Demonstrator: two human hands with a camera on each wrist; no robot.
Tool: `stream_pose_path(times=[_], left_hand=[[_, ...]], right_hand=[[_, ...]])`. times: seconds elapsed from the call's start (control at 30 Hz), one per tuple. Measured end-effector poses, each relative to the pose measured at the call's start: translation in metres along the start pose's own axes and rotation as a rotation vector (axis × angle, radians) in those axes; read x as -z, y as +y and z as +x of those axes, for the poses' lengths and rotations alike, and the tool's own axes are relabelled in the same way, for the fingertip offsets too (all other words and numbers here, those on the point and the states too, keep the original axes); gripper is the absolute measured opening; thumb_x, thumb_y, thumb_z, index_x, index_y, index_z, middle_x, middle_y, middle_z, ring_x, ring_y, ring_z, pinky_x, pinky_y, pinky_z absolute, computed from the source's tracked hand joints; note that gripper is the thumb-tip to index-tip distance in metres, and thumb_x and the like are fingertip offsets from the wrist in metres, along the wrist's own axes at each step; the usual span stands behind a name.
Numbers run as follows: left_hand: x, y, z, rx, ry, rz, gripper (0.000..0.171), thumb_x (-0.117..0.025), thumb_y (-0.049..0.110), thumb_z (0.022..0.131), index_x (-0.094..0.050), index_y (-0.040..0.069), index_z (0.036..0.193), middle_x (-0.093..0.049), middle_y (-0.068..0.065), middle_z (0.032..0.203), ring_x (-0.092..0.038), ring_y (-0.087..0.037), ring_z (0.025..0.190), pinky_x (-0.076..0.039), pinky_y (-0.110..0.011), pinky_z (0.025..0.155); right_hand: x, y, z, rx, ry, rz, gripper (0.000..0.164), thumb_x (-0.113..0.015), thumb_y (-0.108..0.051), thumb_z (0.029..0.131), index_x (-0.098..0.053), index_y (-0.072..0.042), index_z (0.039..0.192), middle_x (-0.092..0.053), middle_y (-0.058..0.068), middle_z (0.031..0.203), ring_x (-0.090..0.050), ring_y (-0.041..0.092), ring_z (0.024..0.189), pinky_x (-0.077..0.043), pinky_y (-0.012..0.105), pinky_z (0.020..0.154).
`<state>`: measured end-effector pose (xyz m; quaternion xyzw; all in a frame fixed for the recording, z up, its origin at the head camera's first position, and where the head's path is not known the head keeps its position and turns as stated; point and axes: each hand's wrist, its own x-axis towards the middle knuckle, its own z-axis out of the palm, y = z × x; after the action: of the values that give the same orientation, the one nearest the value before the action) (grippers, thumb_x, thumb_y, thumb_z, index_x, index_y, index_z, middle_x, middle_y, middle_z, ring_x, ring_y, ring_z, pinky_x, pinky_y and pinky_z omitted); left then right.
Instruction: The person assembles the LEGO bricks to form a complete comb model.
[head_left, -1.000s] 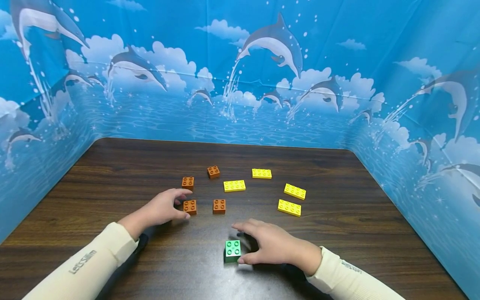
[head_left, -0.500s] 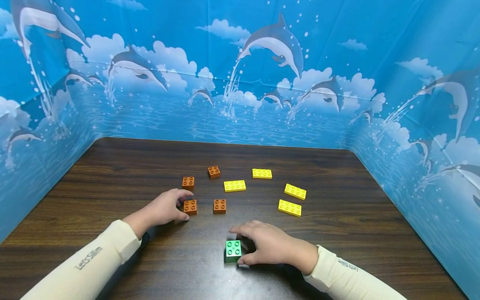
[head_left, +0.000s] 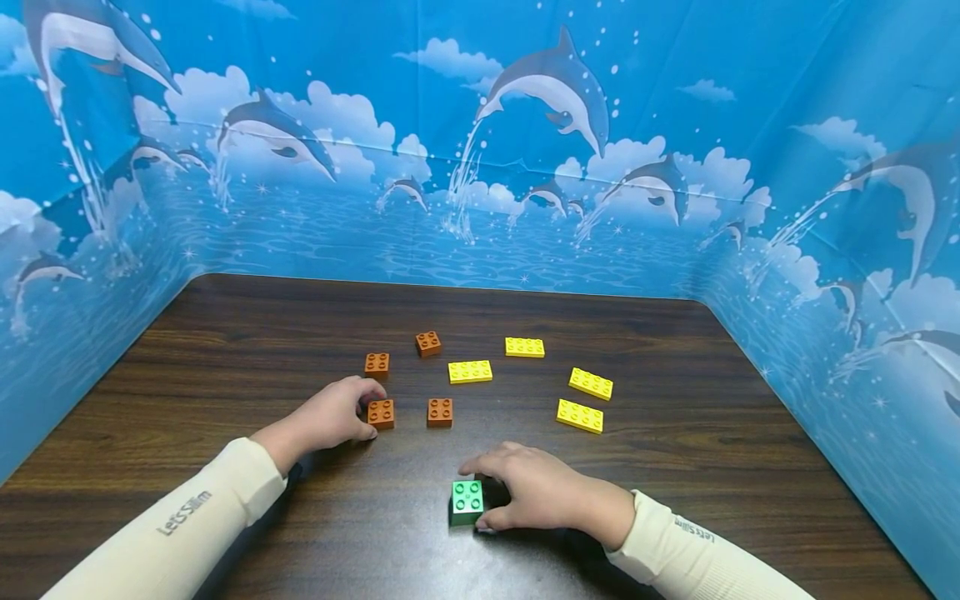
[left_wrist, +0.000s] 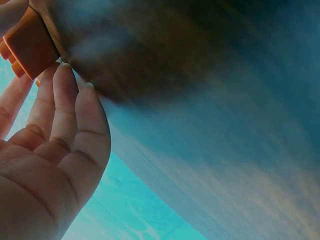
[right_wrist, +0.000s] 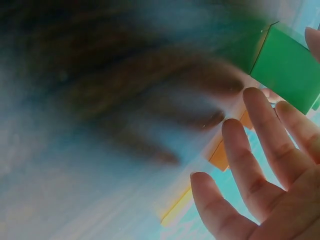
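My left hand (head_left: 336,414) curls round a brown-orange building brick (head_left: 381,414), thumb on the near side and index finger behind it. In the left wrist view the brick (left_wrist: 31,42) sits between thumb and fingertips. My right hand (head_left: 542,487) has its thumb and index finger about a green building brick (head_left: 467,502) near the table's front. The green brick (right_wrist: 285,65) shows at the upper right of the right wrist view, between thumb and index; the other fingers (right_wrist: 245,155) are spread loosely. Both bricks appear to stand on the table, studs up.
More brown-orange bricks lie behind and beside the left hand, one (head_left: 439,412) to its right. Several flat yellow bricks, such as this yellow brick (head_left: 580,416), lie toward the centre and right. A dolphin-print curtain (head_left: 480,150) encloses the dark wooden table (head_left: 675,417).
The left hand has shifted slightly right and its fingers have drawn in round the brown-orange brick. The right hand has moved slightly left, closer about the green brick. The bricks stay put.
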<state>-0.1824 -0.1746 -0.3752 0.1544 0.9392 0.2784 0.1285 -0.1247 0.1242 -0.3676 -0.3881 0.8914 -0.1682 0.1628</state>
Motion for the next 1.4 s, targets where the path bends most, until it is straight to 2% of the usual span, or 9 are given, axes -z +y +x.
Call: stream_pose_path(times=[0.33,0.7,0.97,1.1,1.4], left_hand=[[-0.001,0.0,0.001,0.007,0.012,-0.001,0.039,-0.077,0.006,0.078,-0.061,0.002,0.113,-0.059,-0.012,0.106,-0.056,-0.024,0.093,-0.049,-0.044,0.079],[0.0,0.0,0.0,0.001,0.027,-0.024,0.035,-0.075,0.005,0.08,-0.06,0.004,0.112,-0.058,-0.01,0.106,-0.056,-0.023,0.092,-0.049,-0.043,0.077],[0.003,0.004,-0.005,-0.038,0.103,-0.012,0.04,-0.071,0.005,0.082,-0.058,0.002,0.119,-0.055,-0.014,0.117,-0.056,-0.029,0.099,-0.049,-0.045,0.079],[0.002,0.007,-0.007,-0.072,0.145,0.005,0.041,-0.07,0.005,0.082,-0.058,0.001,0.121,-0.055,-0.012,0.114,-0.058,-0.031,0.1,-0.05,-0.045,0.08],[-0.003,0.014,-0.01,-0.123,0.243,0.078,0.042,-0.071,0.008,0.082,-0.059,0.003,0.121,-0.055,-0.009,0.112,-0.058,-0.027,0.097,-0.051,-0.044,0.078]], right_hand=[[-0.001,-0.001,0.001,0.018,0.02,-0.001,0.045,-0.076,-0.033,0.082,-0.063,-0.02,0.123,-0.064,-0.013,0.115,-0.054,0.002,0.104,-0.045,0.028,0.091],[-0.003,-0.001,0.002,0.021,0.029,-0.03,0.039,-0.076,-0.033,0.082,-0.067,-0.018,0.116,-0.065,-0.013,0.11,-0.055,0.003,0.101,-0.046,0.028,0.089],[-0.004,0.0,0.003,0.025,0.022,-0.041,0.039,-0.075,-0.034,0.082,-0.066,-0.018,0.117,-0.065,-0.012,0.112,-0.054,0.004,0.104,-0.046,0.03,0.089],[-0.004,0.0,0.003,0.021,0.022,-0.049,0.039,-0.076,-0.034,0.082,-0.066,-0.019,0.116,-0.065,-0.012,0.112,-0.054,0.004,0.105,-0.045,0.031,0.089],[-0.004,0.0,0.004,0.012,0.016,-0.044,0.038,-0.076,-0.034,0.082,-0.066,-0.019,0.116,-0.065,-0.013,0.109,-0.054,0.003,0.102,-0.045,0.03,0.088]])
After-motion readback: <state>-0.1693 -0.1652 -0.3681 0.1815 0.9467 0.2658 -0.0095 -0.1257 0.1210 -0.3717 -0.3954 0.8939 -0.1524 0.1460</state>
